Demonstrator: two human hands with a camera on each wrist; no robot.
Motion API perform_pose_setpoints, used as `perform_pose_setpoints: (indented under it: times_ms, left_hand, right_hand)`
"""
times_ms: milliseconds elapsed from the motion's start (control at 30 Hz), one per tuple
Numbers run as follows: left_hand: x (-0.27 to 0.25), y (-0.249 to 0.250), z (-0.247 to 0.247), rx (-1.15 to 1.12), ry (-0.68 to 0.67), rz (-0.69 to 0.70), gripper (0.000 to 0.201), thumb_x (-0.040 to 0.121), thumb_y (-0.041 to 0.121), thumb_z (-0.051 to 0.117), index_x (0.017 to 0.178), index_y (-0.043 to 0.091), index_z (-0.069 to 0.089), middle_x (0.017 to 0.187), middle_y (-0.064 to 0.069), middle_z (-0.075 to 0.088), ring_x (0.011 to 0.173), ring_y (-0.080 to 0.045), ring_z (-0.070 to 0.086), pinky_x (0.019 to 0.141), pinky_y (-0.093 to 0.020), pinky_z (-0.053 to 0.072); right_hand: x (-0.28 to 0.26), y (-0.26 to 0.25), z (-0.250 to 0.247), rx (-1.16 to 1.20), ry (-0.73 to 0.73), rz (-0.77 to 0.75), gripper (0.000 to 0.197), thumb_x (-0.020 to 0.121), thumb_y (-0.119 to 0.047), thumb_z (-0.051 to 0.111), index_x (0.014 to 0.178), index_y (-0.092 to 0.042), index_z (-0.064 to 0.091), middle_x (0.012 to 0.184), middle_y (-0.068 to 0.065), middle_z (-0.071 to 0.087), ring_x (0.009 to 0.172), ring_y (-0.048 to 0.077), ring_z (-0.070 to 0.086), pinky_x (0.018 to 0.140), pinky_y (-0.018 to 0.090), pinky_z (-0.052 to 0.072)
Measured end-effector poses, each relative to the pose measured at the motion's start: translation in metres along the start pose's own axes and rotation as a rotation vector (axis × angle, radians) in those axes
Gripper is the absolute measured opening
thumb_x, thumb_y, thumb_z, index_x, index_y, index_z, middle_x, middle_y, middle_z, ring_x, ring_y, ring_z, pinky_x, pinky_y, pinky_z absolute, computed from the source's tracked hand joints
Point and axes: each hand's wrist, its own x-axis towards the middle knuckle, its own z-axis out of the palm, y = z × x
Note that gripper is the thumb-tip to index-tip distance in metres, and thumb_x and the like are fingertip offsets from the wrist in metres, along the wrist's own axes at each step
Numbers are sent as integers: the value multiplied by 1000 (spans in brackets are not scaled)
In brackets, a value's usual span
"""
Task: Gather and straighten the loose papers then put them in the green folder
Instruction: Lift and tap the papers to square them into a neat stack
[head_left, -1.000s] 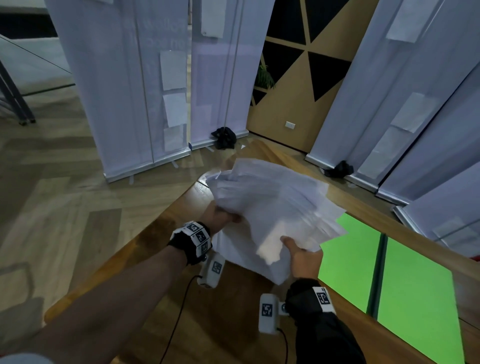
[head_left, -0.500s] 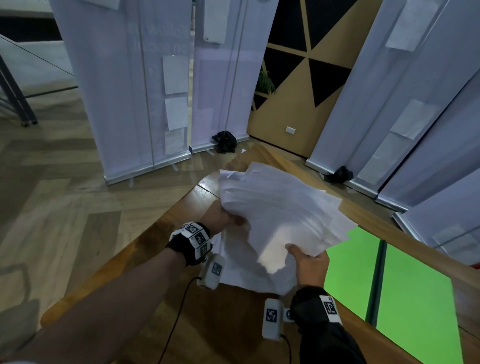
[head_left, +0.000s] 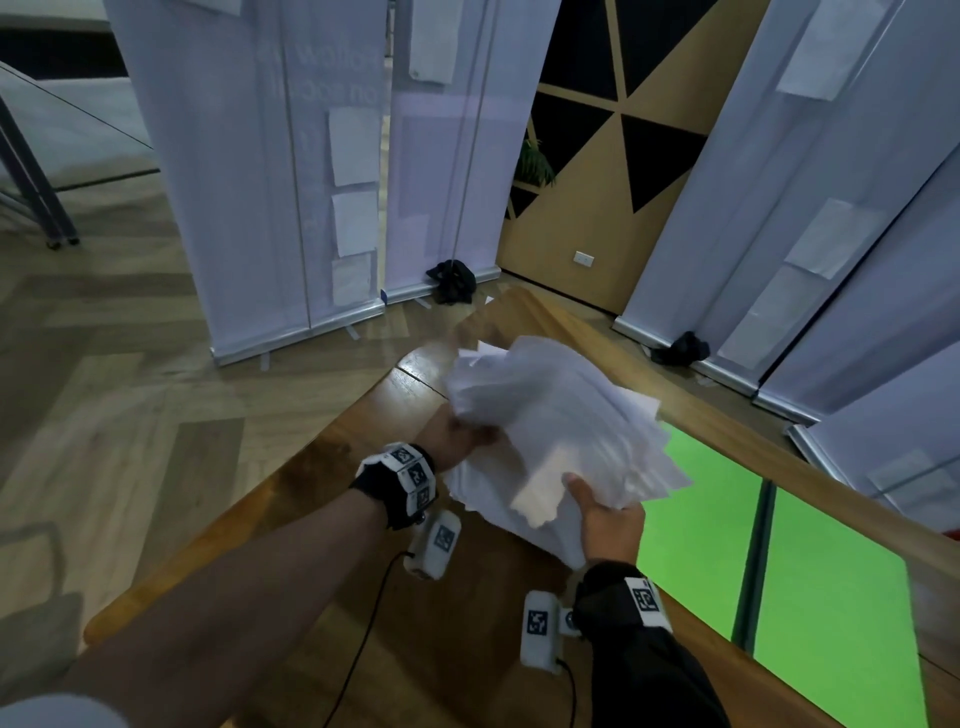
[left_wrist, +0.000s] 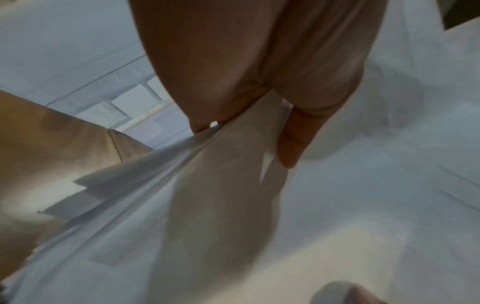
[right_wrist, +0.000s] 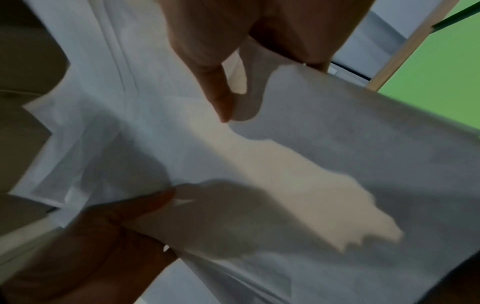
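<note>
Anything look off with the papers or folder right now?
The papers are askew: sheets fan out, corners stick out at different angles, edges not squared. Left hand and right hand grip them above the table. The green folder lies open and flat beside them, nothing odd there.

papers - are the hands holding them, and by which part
Yes. The left hand grips the papers at their left edge; the right hand pinches the near edge, thumb on top.

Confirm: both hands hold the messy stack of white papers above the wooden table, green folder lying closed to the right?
Not quite: the green folder lies open, both panels flat on the wooden table, per the head view. Left hand and right hand do hold the white papers.
</note>
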Motion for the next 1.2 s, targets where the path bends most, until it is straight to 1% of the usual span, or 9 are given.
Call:
perform_pose_setpoints:
  times_ms: [167,300,367,533,667,800,1000,1133,1200]
  left_hand:
    - [1,9,-1,-94,42,44,31,78,6,72,100,25,63,103,-6,68,99,-23,65,94,-38,53]
    - [3,-15,5,68,30,-39,50,75,16,76,120,4,57,120,-14,63,110,-27,60,102,-38,48]
    - [3,-22,10,150,28,-94,53,75,17,76,123,4,56,122,-9,62,111,-24,59,101,-33,46]
    - [9,-8,7,45,11,-73,43,67,15,73,108,7,66,111,-14,68,103,-27,62,92,-41,52]
    - [6,-17,5,-37,44,-127,41,61,9,74,100,-2,66,92,-10,70,91,-26,64,75,-29,55]
    - [4,-26,10,-59,91,-166,57,41,22,74,95,4,67,97,-19,69,94,-31,64,87,-44,55]
    - [2,-26,0,-114,54,-8,38,65,-1,69,102,4,65,85,4,67,72,6,65,66,-10,53]
    - [7,-30,4,-17,77,-1,29,67,0,66,92,14,62,83,-3,66,77,-13,62,70,-27,53]
    - [8,-26,10,-13,93,8,26,68,2,64,81,24,59,79,-3,65,72,-11,60,69,-28,53]
  right_hand:
    - [-1,-12,-8,41,50,-53,40,71,-8,82,108,-3,68,91,4,71,92,26,67,83,35,54]
    - [-4,5,-4,-37,47,10,56,66,-12,86,116,-1,63,110,16,70,101,30,66,94,44,52]
    - [-4,8,-2,-47,62,36,57,66,-12,86,116,1,63,110,17,69,101,31,66,96,46,51]
    - [4,-4,-11,-9,73,-7,55,66,-5,84,115,3,62,103,13,67,94,27,63,85,35,50]
    - [2,9,-12,-47,19,43,57,65,0,83,117,-3,60,109,16,68,97,28,64,92,41,52]
    - [4,14,-7,-38,-12,106,41,70,1,77,108,-2,63,101,17,69,96,36,66,82,39,52]
    - [3,5,-14,-4,16,-67,56,71,2,77,120,-10,53,107,11,66,95,29,63,82,41,53]
    - [6,9,-9,-99,11,11,60,67,-3,81,120,-12,55,110,15,67,102,32,65,93,49,52]
    - [9,7,-4,-112,16,3,54,67,-2,79,117,-10,59,109,18,69,100,35,66,91,53,53]
